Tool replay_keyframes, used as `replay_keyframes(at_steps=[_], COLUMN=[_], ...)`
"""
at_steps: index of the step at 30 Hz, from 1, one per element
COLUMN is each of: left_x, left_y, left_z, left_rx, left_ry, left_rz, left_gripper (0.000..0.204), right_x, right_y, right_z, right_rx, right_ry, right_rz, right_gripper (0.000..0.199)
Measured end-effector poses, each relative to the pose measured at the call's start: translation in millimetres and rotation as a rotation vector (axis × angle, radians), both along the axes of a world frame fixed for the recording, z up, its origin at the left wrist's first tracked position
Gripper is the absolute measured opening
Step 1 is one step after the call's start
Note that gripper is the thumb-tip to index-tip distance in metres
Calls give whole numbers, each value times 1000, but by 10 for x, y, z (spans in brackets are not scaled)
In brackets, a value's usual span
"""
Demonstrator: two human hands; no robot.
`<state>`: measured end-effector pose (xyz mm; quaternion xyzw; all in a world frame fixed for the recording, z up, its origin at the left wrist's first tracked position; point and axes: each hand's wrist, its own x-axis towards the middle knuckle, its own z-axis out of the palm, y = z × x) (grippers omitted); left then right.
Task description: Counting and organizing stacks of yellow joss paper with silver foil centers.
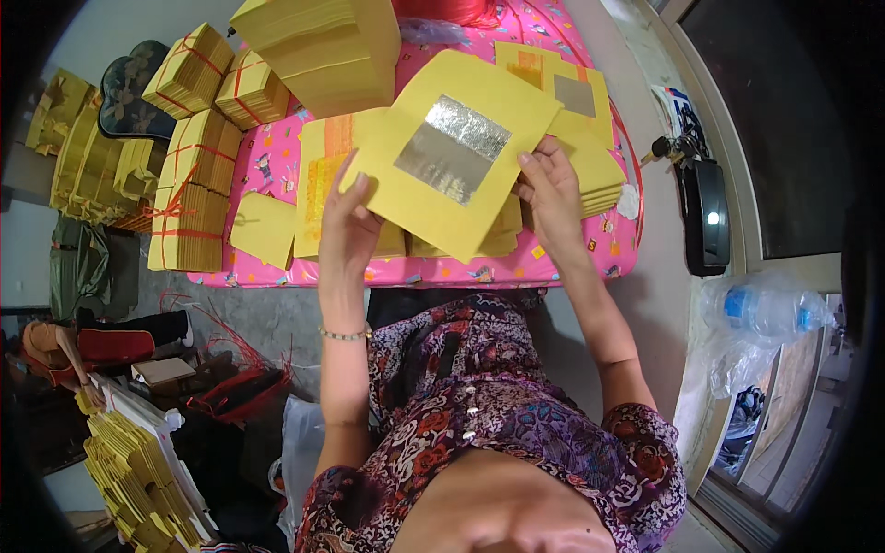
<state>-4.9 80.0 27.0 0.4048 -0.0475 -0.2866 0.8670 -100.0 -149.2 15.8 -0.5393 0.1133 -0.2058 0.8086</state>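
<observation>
A yellow sheet of joss paper (452, 152) with a silver foil patch is raised and tilted above the table's near edge. My left hand (350, 221) grips its lower left edge, thumb on top. At the right edge, my right hand (550, 189) pinches it between thumb and curled fingers. Beneath and behind it lie more yellow stacks: one with orange patches (318, 170) on the left, a layered stack (595, 175) on the right. Behind that is a foil-patched sheet (576, 95). One loose yellow piece (261, 229) rests near the left corner.
Bundles tied with red strips (194, 175) line the left side of the pink patterned table (433, 278). A tall yellow stack (323, 55) stands at the back. Another person (55, 346) sits at lower left near stacked yellow paper (138, 470). Plastic bottles (765, 309) are at right.
</observation>
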Motion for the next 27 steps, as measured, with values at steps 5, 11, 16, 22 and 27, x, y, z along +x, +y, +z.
replay_keyframes(at_steps=[5,11,16,22,27], left_x=[-120,-4,149,210,157], left_y=[-66,68,238,284,230], left_z=[-127,-38,-13,-326,-288], left_rx=[-5,53,224,347,382], left_ry=[-48,-257,-520,-611,-765], left_rz=[36,202,166,228,375], left_gripper=[43,38,36,38,45], right_x=[37,-6,99,190,211], right_y=[234,72,-170,-34,-5], right_z=[-99,-70,61,-182,-210], right_rx=[38,-8,-244,-540,-551], right_ry=[-80,-118,-212,-33,-114], right_rz=[-49,124,154,169,194], right_gripper=[28,35,28,25,32])
